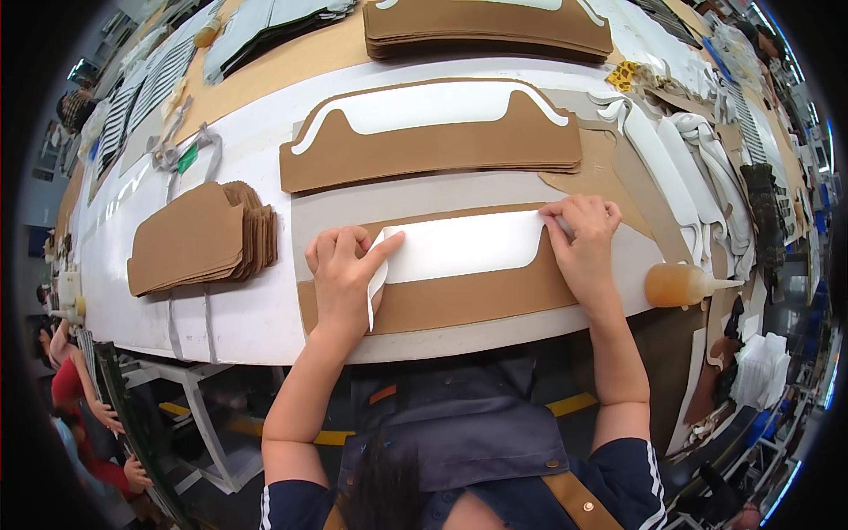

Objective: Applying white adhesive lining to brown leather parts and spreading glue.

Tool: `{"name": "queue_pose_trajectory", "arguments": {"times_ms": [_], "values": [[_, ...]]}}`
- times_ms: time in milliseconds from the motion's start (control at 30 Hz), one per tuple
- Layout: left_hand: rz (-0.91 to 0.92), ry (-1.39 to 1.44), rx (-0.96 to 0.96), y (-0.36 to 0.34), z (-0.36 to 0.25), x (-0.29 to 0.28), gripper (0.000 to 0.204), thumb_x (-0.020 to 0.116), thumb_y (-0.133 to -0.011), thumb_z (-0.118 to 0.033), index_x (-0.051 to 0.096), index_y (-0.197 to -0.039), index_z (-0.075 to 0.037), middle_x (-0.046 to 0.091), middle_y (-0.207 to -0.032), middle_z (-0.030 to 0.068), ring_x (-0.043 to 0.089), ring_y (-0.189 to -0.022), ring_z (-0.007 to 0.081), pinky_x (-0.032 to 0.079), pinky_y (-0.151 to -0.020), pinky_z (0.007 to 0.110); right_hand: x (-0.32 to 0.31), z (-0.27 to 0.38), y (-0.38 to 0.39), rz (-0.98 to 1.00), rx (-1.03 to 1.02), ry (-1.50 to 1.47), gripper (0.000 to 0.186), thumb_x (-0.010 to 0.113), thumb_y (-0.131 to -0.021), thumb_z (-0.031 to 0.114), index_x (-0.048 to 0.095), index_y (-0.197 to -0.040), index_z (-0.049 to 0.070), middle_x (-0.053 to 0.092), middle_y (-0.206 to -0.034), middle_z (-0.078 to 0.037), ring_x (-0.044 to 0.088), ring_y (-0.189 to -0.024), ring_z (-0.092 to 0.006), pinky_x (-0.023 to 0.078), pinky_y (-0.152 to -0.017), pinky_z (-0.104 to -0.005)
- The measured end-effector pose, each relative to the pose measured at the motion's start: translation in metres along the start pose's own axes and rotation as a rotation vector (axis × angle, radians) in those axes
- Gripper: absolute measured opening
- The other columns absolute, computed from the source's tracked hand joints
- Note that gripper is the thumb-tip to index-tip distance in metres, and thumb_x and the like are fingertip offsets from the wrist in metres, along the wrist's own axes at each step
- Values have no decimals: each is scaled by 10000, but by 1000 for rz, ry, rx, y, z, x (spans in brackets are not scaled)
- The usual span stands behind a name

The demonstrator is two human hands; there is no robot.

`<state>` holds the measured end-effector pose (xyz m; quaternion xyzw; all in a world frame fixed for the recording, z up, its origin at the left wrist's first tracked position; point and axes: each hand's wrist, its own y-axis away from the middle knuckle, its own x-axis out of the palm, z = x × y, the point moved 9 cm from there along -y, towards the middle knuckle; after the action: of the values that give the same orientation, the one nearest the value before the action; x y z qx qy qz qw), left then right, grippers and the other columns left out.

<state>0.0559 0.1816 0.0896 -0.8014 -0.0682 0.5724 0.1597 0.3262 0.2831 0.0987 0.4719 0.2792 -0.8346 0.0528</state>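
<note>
A white curved paper-like strip (459, 246) is pressed onto a long brown cut panel (442, 296) at table centre. Its curling end is pinched by the left hand (343, 269); the other end is held flat under the bunched fingers of the right hand (583, 238). At three o'clock lies an amber glue bottle (685, 284); at twelve, a matching brown stack (433, 141).

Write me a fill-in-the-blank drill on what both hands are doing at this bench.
1. Both hands press a white strip onto a long ____ cardboard piece.
2. The strip's peeled-up end sits at the ____ hand.
3. The amber squeeze bottle lies beside the ____ hand.
4. The stack of folded brown cardboard pieces lies to the person's ____.

Missing words: brown; left; right; left
</note>
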Motion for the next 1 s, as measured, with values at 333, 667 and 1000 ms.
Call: {"name": "queue_pose_trajectory", "arguments": {"times_ms": [333,667,1000], "values": [[-14,1,22,-1,-2,0,588,858,-668,-59,766,-1224,-226,542,-1030,28,507,-1055,255,332,-1016,437,1,-1,0,0,-6,10,40,736,-906,54,722,-930,83,672,-943,-16,568,-975,-222,310,-1002,-398],[-6,0,10,-2,-5,-4,598,815,-660,8,793,-1217,-210,538,-1003,28,503,-1021,234,340,-982,394,1,1,1,-17,-31,34,66,742,-904,48,714,-950,84,671,-934,-20,574,-953,-221,316,-996,-403],[2,-59,29,0,-10,-2,592,829,-641,-29,775,-1210,-183,547,-1136,67,499,-1129,284,331,-1059,464,-19,-25,3,2,146,161,629,854,-860,178,518,-1373,37,611,-786,-32,595,-845,-224,333,-1027,-446]]}}
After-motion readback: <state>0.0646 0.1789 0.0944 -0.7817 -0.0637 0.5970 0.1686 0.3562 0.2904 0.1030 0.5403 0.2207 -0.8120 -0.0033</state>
